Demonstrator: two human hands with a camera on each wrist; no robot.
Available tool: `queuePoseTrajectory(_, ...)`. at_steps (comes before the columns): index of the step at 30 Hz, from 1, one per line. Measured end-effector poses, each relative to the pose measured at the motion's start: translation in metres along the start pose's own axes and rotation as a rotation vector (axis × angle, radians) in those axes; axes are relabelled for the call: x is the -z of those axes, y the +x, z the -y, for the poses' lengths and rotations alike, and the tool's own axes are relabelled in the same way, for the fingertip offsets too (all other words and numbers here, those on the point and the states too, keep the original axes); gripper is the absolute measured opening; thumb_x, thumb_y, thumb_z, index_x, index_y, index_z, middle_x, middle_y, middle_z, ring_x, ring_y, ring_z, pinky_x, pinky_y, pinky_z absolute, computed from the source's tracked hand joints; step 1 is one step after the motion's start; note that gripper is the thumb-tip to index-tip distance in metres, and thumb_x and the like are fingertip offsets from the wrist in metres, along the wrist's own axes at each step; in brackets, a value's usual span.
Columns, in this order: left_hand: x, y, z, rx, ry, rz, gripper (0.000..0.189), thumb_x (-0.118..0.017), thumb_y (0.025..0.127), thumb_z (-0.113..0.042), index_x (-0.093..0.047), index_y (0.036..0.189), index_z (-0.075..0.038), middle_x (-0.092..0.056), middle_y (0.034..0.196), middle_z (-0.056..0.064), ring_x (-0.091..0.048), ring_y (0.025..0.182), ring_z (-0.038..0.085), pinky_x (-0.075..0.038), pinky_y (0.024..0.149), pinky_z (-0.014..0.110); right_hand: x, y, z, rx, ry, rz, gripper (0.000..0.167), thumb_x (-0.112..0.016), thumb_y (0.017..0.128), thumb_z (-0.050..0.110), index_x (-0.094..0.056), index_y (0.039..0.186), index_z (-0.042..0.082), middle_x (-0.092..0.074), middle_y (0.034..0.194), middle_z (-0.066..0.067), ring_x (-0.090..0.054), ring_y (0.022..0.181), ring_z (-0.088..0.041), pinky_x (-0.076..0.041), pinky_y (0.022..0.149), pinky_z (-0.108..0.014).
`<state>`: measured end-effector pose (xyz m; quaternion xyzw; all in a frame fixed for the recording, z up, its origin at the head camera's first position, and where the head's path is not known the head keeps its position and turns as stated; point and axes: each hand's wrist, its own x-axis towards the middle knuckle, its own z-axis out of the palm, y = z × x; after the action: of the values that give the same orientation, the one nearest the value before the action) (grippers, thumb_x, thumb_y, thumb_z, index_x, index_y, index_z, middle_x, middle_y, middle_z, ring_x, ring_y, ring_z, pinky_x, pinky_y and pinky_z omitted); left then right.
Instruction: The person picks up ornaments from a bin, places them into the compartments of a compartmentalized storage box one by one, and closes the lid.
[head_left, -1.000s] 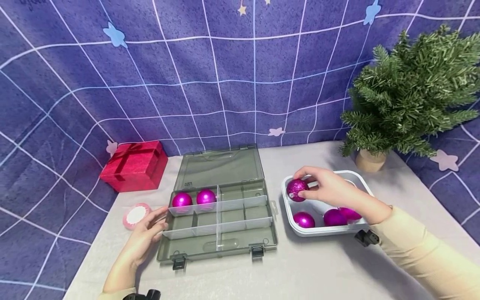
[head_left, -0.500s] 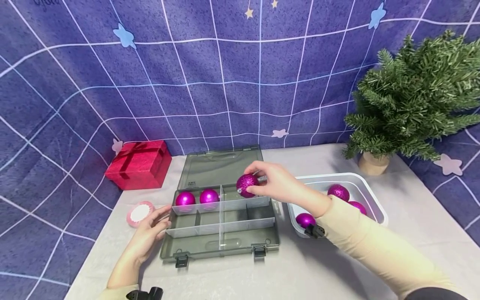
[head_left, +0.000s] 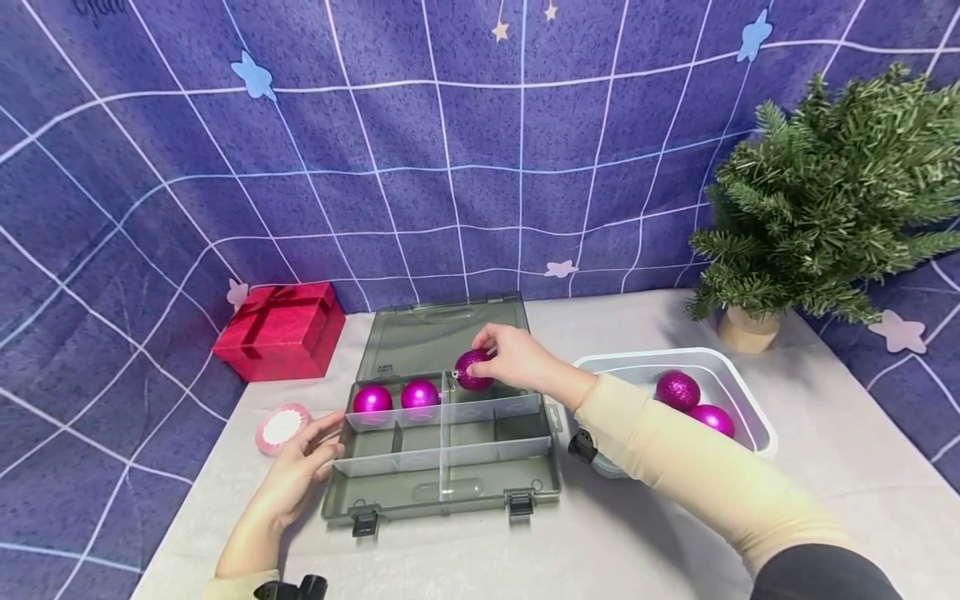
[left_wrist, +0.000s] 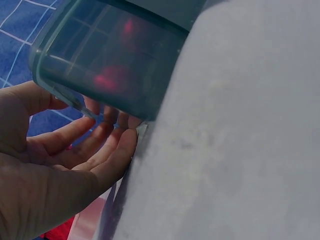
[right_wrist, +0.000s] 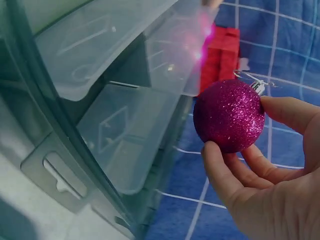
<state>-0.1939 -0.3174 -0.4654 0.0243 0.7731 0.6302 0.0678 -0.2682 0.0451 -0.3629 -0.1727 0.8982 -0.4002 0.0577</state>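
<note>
In my right hand [head_left: 517, 358] I pinch a glittery magenta Christmas bauble [head_left: 472, 371] between thumb and fingertips. It is over the back right compartment of a clear grey compartment box [head_left: 390, 486]; the right wrist view shows its silver cap and hanging loop beside my thumb. Two shiny magenta baubles [head_left: 372, 402] sit side by side in the back left compartment. My left hand [head_left: 296, 475] touches the box's left side with relaxed fingers [left_wrist: 107, 152]. The box lid [head_left: 442, 337] lies folded back behind it.
A white tray [head_left: 753, 408] to the right holds a glittery bauble [head_left: 678, 390] and a shiny one [head_left: 711, 420]; my sleeve hides its front. A small potted fir tree [head_left: 817, 208], a red gift box [head_left: 285, 333] and a pink ribbon roll [head_left: 282, 428] stand around.
My right hand has carried the glittery bauble leftward from the white tray to above the compartment box's back right compartment. My left hand stays by the box's left side.
</note>
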Motion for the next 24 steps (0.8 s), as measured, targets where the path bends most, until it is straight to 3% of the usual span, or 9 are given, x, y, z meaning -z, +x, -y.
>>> queuePoseTrajectory(12,-0.001,0.0,0.0,0.002,-0.005,-0.003,0.058,-0.052,0.1,0.002,-0.034,0.154,0.008,-0.036,0.153,0.031,-0.056,0.115,0.001,-0.049,0.08,0.022,-0.02,0.014,-0.002,-0.074,-0.206,0.056,0.029,-0.08,0.083,0.021,-0.067,0.104,0.006,-0.069,0.096,-0.005,-0.061,0.095,-0.023,-0.049,0.09,-0.038)
queuePoseTrajectory(18,-0.001,0.0,0.002,-0.005,-0.022,-0.001,0.057,-0.052,0.1,0.004,-0.034,0.153,0.009,-0.036,0.152,0.03,-0.056,0.115,0.004,-0.048,0.073,0.021,-0.031,0.014,-0.006,-0.103,-0.249,0.073,0.031,-0.082,0.084,0.022,-0.062,0.104,0.007,-0.065,0.099,-0.006,-0.06,0.101,-0.026,-0.048,0.093,-0.04)
queuePoseTrajectory(24,-0.001,0.001,0.001,0.001,-0.024,0.004,0.057,-0.051,0.1,0.003,-0.033,0.154,0.008,-0.035,0.153,0.03,-0.056,0.115,0.004,-0.049,0.08,0.022,-0.036,0.011,-0.007,-0.105,-0.251,0.058,0.029,-0.083,0.084,0.02,-0.062,0.098,0.007,-0.061,0.088,-0.002,-0.058,0.089,-0.022,-0.049,0.085,-0.038)
